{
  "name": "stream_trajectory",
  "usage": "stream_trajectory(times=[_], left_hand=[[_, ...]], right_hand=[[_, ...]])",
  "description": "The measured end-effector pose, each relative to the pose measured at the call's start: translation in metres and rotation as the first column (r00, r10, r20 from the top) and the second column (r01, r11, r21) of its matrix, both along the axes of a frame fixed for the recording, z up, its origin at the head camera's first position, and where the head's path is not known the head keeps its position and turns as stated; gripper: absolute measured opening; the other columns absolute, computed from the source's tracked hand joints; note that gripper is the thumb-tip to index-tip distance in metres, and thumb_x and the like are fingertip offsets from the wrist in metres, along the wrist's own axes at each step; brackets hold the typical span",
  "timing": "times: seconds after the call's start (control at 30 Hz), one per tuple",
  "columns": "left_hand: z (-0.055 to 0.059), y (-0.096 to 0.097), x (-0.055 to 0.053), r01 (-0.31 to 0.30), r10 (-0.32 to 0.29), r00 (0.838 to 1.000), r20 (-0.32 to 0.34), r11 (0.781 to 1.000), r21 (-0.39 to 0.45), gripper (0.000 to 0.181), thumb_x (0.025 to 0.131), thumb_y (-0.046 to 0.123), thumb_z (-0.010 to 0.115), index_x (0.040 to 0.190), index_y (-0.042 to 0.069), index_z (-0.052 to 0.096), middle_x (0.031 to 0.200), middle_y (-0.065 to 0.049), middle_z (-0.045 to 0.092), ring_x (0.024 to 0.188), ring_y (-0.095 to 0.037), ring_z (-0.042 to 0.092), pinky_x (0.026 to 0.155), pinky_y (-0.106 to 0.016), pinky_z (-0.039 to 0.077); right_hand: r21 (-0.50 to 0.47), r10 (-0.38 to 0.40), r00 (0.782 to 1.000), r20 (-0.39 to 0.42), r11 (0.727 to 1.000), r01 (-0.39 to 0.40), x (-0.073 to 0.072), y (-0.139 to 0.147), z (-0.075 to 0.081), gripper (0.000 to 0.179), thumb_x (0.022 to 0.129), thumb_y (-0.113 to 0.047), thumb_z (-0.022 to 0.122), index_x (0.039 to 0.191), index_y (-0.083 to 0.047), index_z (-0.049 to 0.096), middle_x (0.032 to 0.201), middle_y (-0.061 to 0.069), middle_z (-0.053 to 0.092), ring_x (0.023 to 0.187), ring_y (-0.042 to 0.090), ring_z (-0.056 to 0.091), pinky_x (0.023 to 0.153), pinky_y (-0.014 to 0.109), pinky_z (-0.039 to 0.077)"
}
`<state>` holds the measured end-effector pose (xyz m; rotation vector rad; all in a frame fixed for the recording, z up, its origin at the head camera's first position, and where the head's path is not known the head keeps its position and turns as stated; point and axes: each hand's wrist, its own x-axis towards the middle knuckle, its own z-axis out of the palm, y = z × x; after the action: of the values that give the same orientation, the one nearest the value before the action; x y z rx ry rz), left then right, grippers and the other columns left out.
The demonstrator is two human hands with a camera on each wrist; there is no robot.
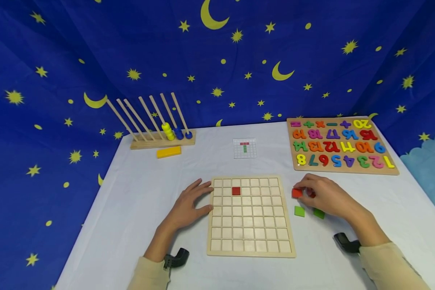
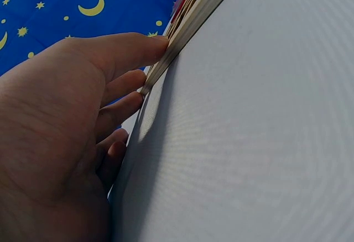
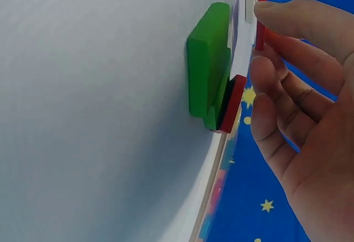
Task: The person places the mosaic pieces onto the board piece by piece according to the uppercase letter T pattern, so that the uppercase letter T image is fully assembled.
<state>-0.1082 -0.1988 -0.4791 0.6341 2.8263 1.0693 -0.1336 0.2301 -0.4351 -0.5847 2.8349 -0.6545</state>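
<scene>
A wooden grid board (image 1: 251, 254) lies flat, with one red square tile (image 1: 236, 191) in a cell of its second row from the back. My left hand (image 1: 189, 204) touches the board's left edge with relaxed fingers; the left wrist view shows the thumb and fingertips at that edge. To the right of the board, my right hand (image 1: 324, 195) pinches another red tile (image 3: 261, 21) between thumb and index finger, raised off the table. Below that hand lie a green tile (image 1: 299, 211), further green tiles (image 3: 207, 59) and a red tile (image 3: 232, 104), partly hidden by the hand in the head view.
A small pattern card (image 1: 245, 155) with a red and green T lies behind the board. A bead abacus (image 1: 163, 143) and a yellow block (image 1: 168, 152) are at the back left. A wooden number puzzle (image 1: 344, 169) is at the back right.
</scene>
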Motion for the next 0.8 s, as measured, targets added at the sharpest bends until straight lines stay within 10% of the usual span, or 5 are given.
stream_trajectory(times=[0.8], left_hand=[[-0.001, 0.001, -0.001, 0.004, -0.004, 1.000, -0.022, 1.000, -0.001, 0.055, 0.086, 0.040, 0.071, 0.136, 0.023, 0.056, 0.148, 0.010, 0.041, 0.142, -0.019, 0.020, 0.107, -0.058, 0.021]], right_hand=[[-0.001, 0.029, 1.000, -0.008, 1.000, -0.029, -0.005, -0.014, -0.001, 0.030, 0.079, -0.027, 0.080, 0.107, -0.018, 0.073, 0.093, -0.007, 0.060, 0.083, 0.014, 0.053, 0.078, 0.039, 0.048]])
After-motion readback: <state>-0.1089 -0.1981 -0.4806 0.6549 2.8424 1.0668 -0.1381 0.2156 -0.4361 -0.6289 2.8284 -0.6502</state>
